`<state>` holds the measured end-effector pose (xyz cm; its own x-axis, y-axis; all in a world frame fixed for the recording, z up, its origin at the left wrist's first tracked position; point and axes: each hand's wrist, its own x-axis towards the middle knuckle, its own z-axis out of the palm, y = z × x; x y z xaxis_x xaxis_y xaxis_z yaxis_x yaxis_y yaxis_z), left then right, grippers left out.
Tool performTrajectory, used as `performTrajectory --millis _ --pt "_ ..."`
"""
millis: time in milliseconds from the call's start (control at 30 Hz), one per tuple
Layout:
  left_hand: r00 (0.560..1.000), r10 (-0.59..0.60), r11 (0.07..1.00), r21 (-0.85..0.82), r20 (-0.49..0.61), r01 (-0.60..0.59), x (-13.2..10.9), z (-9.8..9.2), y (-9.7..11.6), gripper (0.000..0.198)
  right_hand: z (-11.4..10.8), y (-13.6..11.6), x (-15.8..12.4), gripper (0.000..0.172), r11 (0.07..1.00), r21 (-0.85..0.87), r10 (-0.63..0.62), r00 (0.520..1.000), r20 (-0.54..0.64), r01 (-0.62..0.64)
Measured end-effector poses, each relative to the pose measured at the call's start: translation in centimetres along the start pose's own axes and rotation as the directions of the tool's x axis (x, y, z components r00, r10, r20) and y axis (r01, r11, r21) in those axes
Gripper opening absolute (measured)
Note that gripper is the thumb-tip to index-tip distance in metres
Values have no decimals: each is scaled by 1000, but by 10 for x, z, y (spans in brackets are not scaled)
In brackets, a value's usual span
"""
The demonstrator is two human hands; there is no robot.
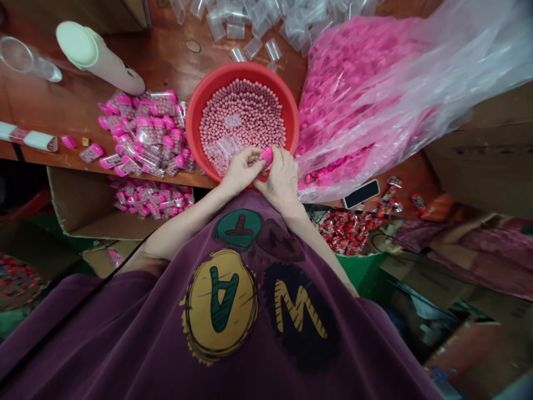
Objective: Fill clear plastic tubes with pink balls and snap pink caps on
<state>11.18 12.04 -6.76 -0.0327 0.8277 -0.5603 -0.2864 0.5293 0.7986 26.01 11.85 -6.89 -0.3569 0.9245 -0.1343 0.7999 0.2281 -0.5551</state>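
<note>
A red plastic bowl (192, 119) is in front of me, filled with small pink beads (250, 105). Several clear containers (225, 149) lie on the beads at its near left side. Over the near rim my left hand (244, 171) and my right hand (282, 176) meet, both closed. Between their fingertips shows a bright pink cap (266, 155), which both touch. My fingers hide whether a clear container is under it. Left of the bowl is a heap of bead-filled containers with pink caps (145, 133).
A large clear bag of pink caps (358, 83) lies right of the bowl. Empty clear tubes (254, 22) are scattered behind it. A phone (361, 194) rests near the table edge. Below are a cardboard box (79, 211) of filled containers and red-wrapped pieces (347, 230). A pale cylinder (100, 58) stands back left.
</note>
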Motion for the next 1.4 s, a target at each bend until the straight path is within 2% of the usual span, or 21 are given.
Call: performTrajectory --millis 167,300,467,667,767,867,1100,1167,1267,1300,1333,1400 --pt "998 57 997 58 -20 -56 -9 7 -1 18 4 5 1 43 1000 -15 -27 995 -100 26" --pt "994 82 996 53 -68 -78 -12 10 -3 19 6 12 4 31 995 18 -92 991 -100 94" --pt "993 -109 990 -92 -42 105 -8 6 -9 11 8 16 11 39 994 21 -108 994 31 107" --pt "961 -276 947 -169 8 273 -2 -4 -18 12 21 14 11 39 996 -19 -82 982 169 87" --pt "961 -272 946 -196 -39 260 -2 -11 -20 16 32 10 12 46 994 33 -104 974 199 100" --pt "960 -229 961 -196 -161 196 -6 -19 -19 19 43 4 18 53 989 36 -145 964 222 141" --pt "900 -309 933 -282 -306 224 -24 -39 -18 26 59 -27 34 43 968 19 -237 887 396 251" --pt "878 -304 932 -304 -369 195 -30 -48 -20 23 61 -35 34 47 956 85 -289 853 436 280" --pt "872 -221 958 -263 -437 111 -46 -78 -30 17 66 -28 36 73 910 302 -401 783 475 284" --pt "869 -181 972 -221 -460 85 -54 -94 -37 21 68 -19 38 78 904 341 -399 793 460 257" --pt "856 -144 984 -165 -497 69 -63 -112 -45 26 70 -8 42 79 913 340 -364 826 431 225" --pt "784 -121 991 -29 -608 130 -84 -153 -64 34 74 18 56 71 957 243 -238 907 347 158"
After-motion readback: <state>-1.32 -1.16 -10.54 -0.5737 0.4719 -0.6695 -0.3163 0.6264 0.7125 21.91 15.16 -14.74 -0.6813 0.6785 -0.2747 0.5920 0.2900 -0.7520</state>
